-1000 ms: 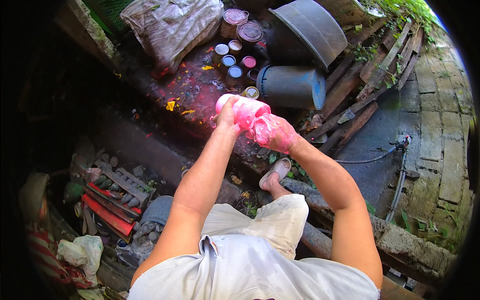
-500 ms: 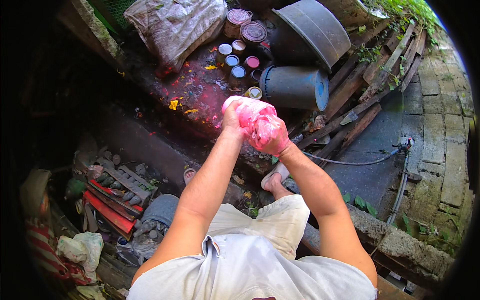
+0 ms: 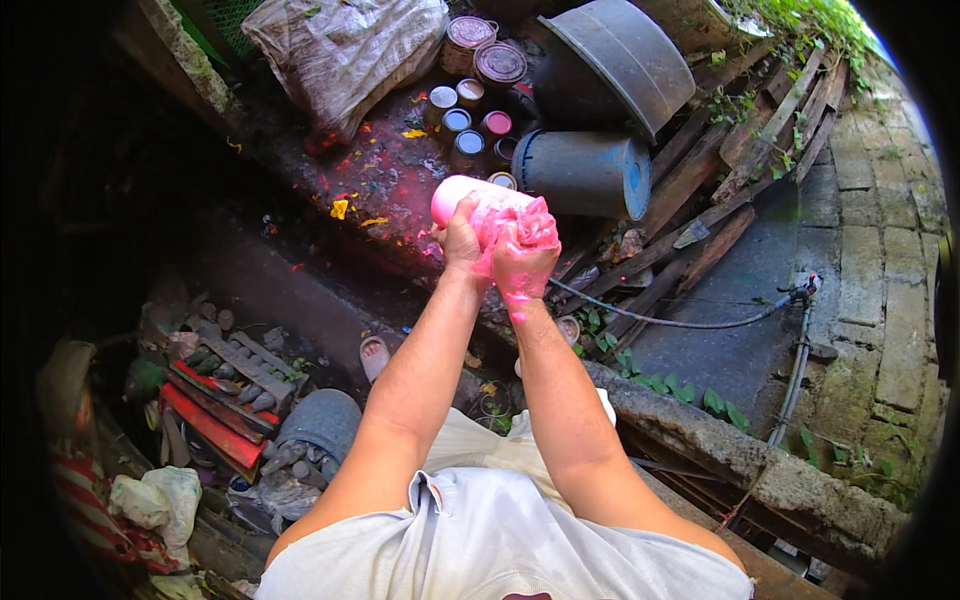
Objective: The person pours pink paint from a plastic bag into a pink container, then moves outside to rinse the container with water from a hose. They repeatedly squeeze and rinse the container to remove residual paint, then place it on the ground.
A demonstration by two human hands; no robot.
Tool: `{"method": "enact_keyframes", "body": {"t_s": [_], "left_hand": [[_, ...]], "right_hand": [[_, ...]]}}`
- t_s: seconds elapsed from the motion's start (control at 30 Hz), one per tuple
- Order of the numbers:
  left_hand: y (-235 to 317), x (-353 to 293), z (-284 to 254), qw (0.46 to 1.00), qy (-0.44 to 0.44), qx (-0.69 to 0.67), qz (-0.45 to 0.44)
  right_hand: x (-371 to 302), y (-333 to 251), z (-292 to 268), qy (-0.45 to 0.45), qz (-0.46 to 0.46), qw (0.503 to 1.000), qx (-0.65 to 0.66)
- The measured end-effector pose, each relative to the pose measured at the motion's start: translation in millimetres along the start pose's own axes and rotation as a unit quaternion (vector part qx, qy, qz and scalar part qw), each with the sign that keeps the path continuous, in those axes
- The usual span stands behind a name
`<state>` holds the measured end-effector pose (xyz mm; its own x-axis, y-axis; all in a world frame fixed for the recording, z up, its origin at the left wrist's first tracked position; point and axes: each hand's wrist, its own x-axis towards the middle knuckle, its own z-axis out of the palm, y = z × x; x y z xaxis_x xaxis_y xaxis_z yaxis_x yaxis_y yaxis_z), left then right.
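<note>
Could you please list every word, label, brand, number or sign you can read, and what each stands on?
No text can be read anywhere.
White-and-pink cylindrical container: no lettering discernible.
Round metal cans: too small to read any.
Pale grey cloth shirt: dark patch, cut off, unreadable.

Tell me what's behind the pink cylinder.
The top of a small can shows beyond the pink cylinder; the can's lower part and anything else directly behind the cylinder are covered.
</note>
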<state>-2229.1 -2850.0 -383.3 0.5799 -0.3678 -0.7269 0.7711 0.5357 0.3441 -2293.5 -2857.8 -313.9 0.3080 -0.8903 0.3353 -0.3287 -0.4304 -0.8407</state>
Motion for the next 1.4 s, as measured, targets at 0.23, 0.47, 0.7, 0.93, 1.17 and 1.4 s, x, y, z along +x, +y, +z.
{"method": "enact_keyframes", "body": {"t_s": [0.23, 0.47, 0.7, 0.93, 1.17, 1.4], "left_hand": [[4.0, -3.1, -5.7, 0.960, -0.257, -0.103, -0.038], [15.2, -4.9, -1.1, 0.941, -0.320, -0.083, -0.069], [23.8, -13.8, 14.2, 0.967, -0.223, -0.084, -0.090], [45.6, -26.4, 23.9, 0.955, -0.230, -0.076, -0.170], [34.0, 0.4, 16.2, 0.979, -0.130, 0.000, -0.159], [21.1, 15.0, 5.7, 0.978, -0.141, 0.009, -0.155]], "right_hand": [[21.6, 10.8, 7.6, 0.113, 0.260, 0.917, 0.282], [29.9, 12.6, -18.9, 0.049, 0.416, 0.784, 0.459], [19.5, -16.6, -25.7, -0.080, 0.214, 0.942, 0.246], [21.3, -20.4, -52.2, -0.260, -0.082, 0.962, 0.029], [47.8, 11.5, -80.5, -0.482, -0.371, 0.763, -0.219], [52.4, 15.7, -77.8, -0.436, -0.397, 0.789, -0.176]]}}
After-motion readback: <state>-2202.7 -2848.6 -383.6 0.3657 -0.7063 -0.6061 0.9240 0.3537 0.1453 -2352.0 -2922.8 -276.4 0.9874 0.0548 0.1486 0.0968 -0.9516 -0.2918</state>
